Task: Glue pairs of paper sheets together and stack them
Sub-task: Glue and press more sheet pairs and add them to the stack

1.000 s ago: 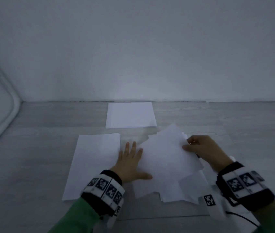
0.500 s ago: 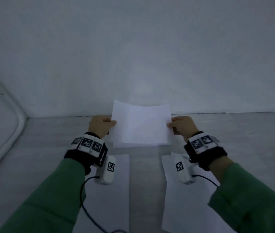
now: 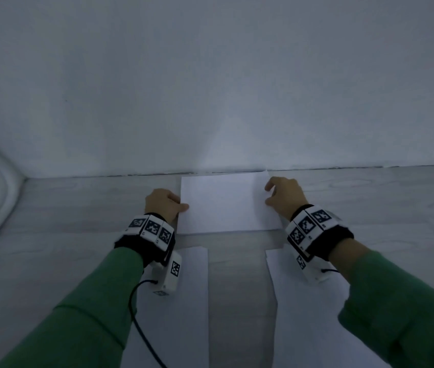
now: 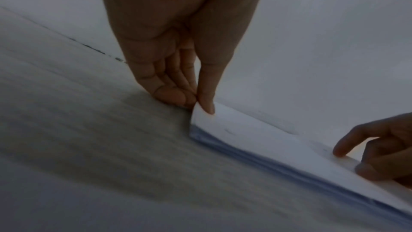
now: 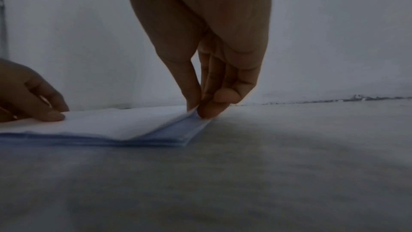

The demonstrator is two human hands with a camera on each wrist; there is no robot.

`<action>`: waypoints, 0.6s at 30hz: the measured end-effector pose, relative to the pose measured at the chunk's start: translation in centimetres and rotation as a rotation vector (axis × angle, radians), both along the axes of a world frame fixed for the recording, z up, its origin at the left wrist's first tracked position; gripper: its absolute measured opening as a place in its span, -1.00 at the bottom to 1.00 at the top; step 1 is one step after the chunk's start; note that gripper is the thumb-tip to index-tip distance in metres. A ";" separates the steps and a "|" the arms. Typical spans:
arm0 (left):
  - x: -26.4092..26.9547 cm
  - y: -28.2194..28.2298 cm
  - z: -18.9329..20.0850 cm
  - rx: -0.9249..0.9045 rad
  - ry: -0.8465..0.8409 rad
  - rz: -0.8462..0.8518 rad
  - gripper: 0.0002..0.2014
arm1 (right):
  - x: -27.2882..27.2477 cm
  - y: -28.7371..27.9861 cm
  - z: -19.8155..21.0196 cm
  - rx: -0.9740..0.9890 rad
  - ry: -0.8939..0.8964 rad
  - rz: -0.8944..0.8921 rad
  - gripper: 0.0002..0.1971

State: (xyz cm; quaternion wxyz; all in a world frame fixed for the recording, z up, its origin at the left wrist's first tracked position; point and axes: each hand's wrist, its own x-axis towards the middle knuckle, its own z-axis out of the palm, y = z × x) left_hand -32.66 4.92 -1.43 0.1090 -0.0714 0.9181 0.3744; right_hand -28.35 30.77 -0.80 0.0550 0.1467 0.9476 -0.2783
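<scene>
Head view shows two hands at a stack of white paper (image 3: 226,205) that lies flat on the grey wood floor (image 3: 77,208), close to the white wall (image 3: 210,75). The left hand (image 3: 163,205) is at the left edge of the stack. Its thumb lies on top of the top sheet and its fingers are curled at the side, so it pinches that edge. The right hand (image 3: 284,196) is at the right edge, near the far corner.

Left wrist view shows the left hand (image 4: 178,59) from below. The thumb presses on the near corner of the top sheet (image 4: 245,130), and the fingertips (image 4: 176,97) are tucked under it. That corner is lifted a little off the stack.

Right wrist view shows the right hand (image 5: 207,59) with its thumb and fingers pinched on the corner of the top sheet (image 5: 133,124), which is bent up above the sheets below. The stack (image 5: 174,138) has many thin layers, and their edges look a bit blue.

Nearer to the person, two more white sheets lie on the floor, well apart from each other. One sheet (image 3: 192,301) is under the left arm and the other sheet (image 3: 303,314) is under the right arm.

Both wrists wear black bands (image 3: 152,232) with white squares that have black block patterns on them. No words can be read there or on the paper. The sleeves (image 3: 85,314) are green.
</scene>
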 end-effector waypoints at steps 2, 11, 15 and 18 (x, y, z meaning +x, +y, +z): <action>0.1 0.1 -0.2 -0.028 0.027 0.004 -0.59 | 0.0 0.0 0.0 0.072 -0.032 0.015 -0.72; 3.1 0.8 2.5 0.003 0.111 -0.088 -0.55 | 4.2 -0.2 3.4 0.100 0.066 0.068 -0.54; 9.7 1.9 4.0 0.081 0.082 -0.334 -0.72 | 11.8 -0.1 5.2 0.065 0.172 0.173 -0.67; 15.5 3.4 3.3 0.159 -0.079 -0.484 -0.65 | 18.7 0.6 4.5 0.097 0.108 0.206 -0.70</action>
